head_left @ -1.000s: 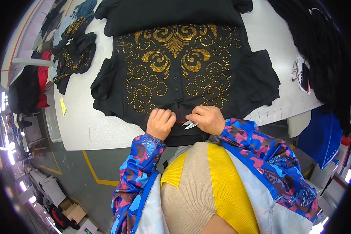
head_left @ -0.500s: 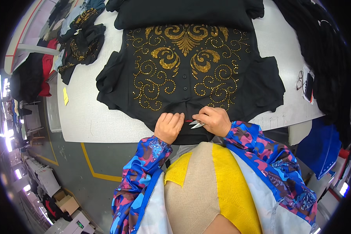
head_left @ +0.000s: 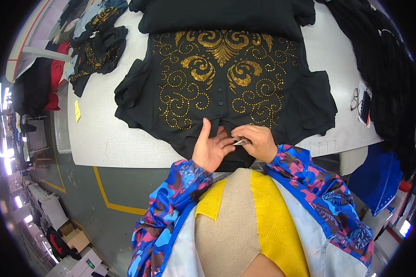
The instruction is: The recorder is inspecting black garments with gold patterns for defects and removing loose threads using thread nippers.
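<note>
A black short-sleeved garment (head_left: 300, 104) with gold sequin scrollwork and a buttoned centre placket (head_left: 220, 98) lies on the white table (head_left: 106, 138). My left hand (head_left: 209, 148) is open at its lower edge, palm turned up, thumb raised and fingers slightly curled beside the opening below the buttons. My right hand (head_left: 256, 143) grips small metal snips (head_left: 241, 141), whose blades point left, close to my left fingertips. Whether a thread or fabric lies between them is too small to tell.
Piled garments, some gold-sequined (head_left: 97, 55), lie at the left, near a yellow paper note (head_left: 77, 111). At the right are long black cloths (head_left: 374, 51), glasses (head_left: 354, 99), a phone (head_left: 366, 104) and a blue bin (head_left: 372, 175). A yellow-lined floor (head_left: 85, 194) shows below left.
My left hand has let go of the fabric edge and turned palm up with its thumb out. My right hand keeps the snips, their blades now tilted and less visible.
</note>
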Action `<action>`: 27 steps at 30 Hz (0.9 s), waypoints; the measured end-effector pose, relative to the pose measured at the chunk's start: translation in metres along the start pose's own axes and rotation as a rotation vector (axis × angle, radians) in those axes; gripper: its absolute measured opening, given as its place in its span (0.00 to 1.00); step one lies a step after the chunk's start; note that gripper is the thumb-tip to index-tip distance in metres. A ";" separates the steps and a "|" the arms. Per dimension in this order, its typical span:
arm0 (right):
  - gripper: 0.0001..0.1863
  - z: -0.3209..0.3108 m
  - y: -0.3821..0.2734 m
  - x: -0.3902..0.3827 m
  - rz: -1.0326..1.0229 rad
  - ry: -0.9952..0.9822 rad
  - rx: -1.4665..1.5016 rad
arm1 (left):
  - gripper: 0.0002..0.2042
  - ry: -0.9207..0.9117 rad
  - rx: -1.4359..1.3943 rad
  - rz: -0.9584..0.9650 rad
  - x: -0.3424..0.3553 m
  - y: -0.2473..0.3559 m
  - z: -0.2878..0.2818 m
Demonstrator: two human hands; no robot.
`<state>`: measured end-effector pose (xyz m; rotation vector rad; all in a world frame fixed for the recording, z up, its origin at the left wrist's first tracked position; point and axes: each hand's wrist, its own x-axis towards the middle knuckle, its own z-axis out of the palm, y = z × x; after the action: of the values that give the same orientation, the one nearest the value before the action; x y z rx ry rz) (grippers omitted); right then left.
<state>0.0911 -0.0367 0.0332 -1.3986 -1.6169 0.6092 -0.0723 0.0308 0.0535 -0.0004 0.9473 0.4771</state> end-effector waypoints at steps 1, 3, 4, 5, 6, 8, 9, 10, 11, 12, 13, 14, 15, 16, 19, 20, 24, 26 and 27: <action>0.11 -0.002 -0.001 0.002 -0.003 0.000 -0.001 | 0.26 0.078 -0.098 0.039 0.006 0.001 0.008; 0.15 -0.003 -0.003 0.007 -0.068 -0.024 -0.006 | 0.19 0.217 -0.129 0.082 0.022 0.004 0.009; 0.15 -0.003 -0.002 0.006 -0.068 -0.025 -0.010 | 0.16 0.191 -0.130 0.126 0.028 0.003 0.007; 0.14 -0.001 -0.001 0.004 -0.055 -0.037 0.004 | 0.13 0.164 -0.132 0.172 0.033 0.002 0.004; 0.14 0.000 -0.001 0.002 -0.043 -0.049 0.018 | 0.09 0.135 -0.157 0.173 0.033 -0.001 -0.001; 0.12 -0.003 0.005 -0.004 0.004 -0.082 0.032 | 0.08 0.109 -0.082 0.239 0.033 -0.010 -0.013; 0.10 -0.004 0.007 -0.007 0.051 -0.113 0.049 | 0.08 0.085 -0.006 0.308 0.033 -0.013 -0.018; 0.10 -0.005 0.007 -0.007 0.045 -0.115 0.049 | 0.07 0.121 -0.001 0.392 0.029 -0.018 -0.011; 0.08 -0.008 0.005 -0.005 0.194 -0.123 0.162 | 0.07 0.119 -0.003 0.398 0.030 -0.021 -0.015; 0.08 -0.008 0.005 -0.004 0.343 -0.131 0.275 | 0.07 0.111 0.024 0.459 0.032 -0.024 -0.019; 0.08 -0.009 0.006 -0.003 0.339 -0.129 0.270 | 0.06 0.099 0.052 0.515 0.033 -0.026 -0.021; 0.09 -0.008 0.008 -0.001 0.423 -0.090 0.317 | 0.06 0.093 0.051 0.517 0.034 -0.028 -0.023; 0.10 -0.008 0.009 0.002 0.506 -0.049 0.364 | 0.06 0.087 0.072 0.548 0.035 -0.029 -0.024; 0.12 -0.008 0.005 0.008 0.469 -0.057 0.267 | 0.05 0.085 0.091 0.580 0.035 -0.029 -0.025; 0.12 -0.011 -0.020 0.024 0.376 -0.080 -0.123 | 0.05 0.063 0.112 0.636 0.035 -0.029 -0.025; 0.13 -0.010 -0.022 0.027 0.320 -0.043 -0.165 | 0.05 0.060 0.108 0.637 0.035 -0.028 -0.024; 0.13 -0.006 -0.022 0.032 0.129 -0.011 -0.295 | 0.05 0.046 0.108 0.687 0.032 -0.024 -0.021; 0.12 -0.005 -0.022 0.032 0.161 -0.035 -0.229 | 0.05 0.032 0.115 0.705 0.032 -0.023 -0.021; 0.12 -0.005 -0.024 0.032 0.160 -0.037 -0.230 | 0.05 0.038 0.129 0.722 0.032 -0.023 -0.020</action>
<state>0.0838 -0.0124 0.0645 -1.7068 -1.6559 0.5562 -0.0632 0.0186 0.0124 0.4637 1.0006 1.0806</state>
